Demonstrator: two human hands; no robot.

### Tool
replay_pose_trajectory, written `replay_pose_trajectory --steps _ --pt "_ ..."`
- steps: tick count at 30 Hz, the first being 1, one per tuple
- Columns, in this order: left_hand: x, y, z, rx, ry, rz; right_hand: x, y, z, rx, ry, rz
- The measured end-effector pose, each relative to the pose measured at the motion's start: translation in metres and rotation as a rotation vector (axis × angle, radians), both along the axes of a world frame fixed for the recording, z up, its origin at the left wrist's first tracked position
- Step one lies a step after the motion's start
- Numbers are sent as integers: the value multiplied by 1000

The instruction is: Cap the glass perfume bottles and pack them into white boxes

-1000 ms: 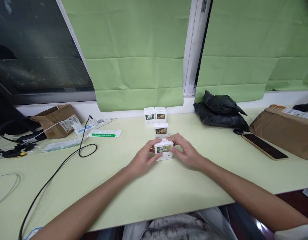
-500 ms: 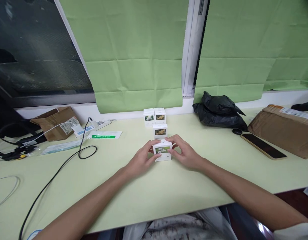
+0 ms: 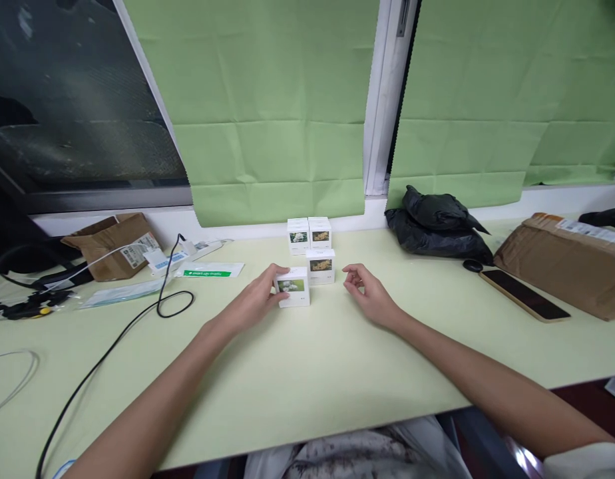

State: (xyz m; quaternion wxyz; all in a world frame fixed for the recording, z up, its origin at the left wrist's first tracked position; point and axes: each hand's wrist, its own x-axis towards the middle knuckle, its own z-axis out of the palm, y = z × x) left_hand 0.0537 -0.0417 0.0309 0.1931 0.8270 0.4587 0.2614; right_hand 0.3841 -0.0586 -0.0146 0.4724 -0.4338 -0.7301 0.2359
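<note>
My left hand (image 3: 254, 301) grips a small white box with a white-flower picture (image 3: 293, 287) that rests on the pale green desk (image 3: 307, 372). A second small white box (image 3: 321, 265) with a yellow-flower picture stands just right and behind it. Two more small white boxes (image 3: 309, 234) stand side by side farther back, near the wall. To the right of the boxes my right hand (image 3: 370, 295) hovers with loosely curled fingers, holding nothing.
A black cable (image 3: 138, 319) loops across the desk's left side, beside paper packets (image 3: 207, 269) and a torn brown parcel (image 3: 112, 243). A black plastic bag (image 3: 440, 226), a phone (image 3: 524, 294) and a brown package (image 3: 567, 259) lie at the right.
My left hand has slid the white-flower box left and away, beside the yellow-flower box. My right hand has let go of it and drawn off to the right.
</note>
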Motion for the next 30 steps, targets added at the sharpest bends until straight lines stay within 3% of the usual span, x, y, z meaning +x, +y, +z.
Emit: replay_pose_trajectory --steps 3,9,15,21,25,30 --pt "-1 7 -5 95 -10 75 1 7 -5 -41 8 -4" --pt "9 17 -18 184 -34 213 -3 10 -9 -78 -27 115" --pt "24 24 -30 213 -145 236 -5 10 -11 -107 10 187" --pt "35 18 -42 119 -358 135 -5 14 -16 -126 65 208" --pt "37 15 -49 58 -550 232 -5 13 -16 -130 98 225" --pt "39 8 -50 1 -543 332 -5 10 -14 -170 136 248"
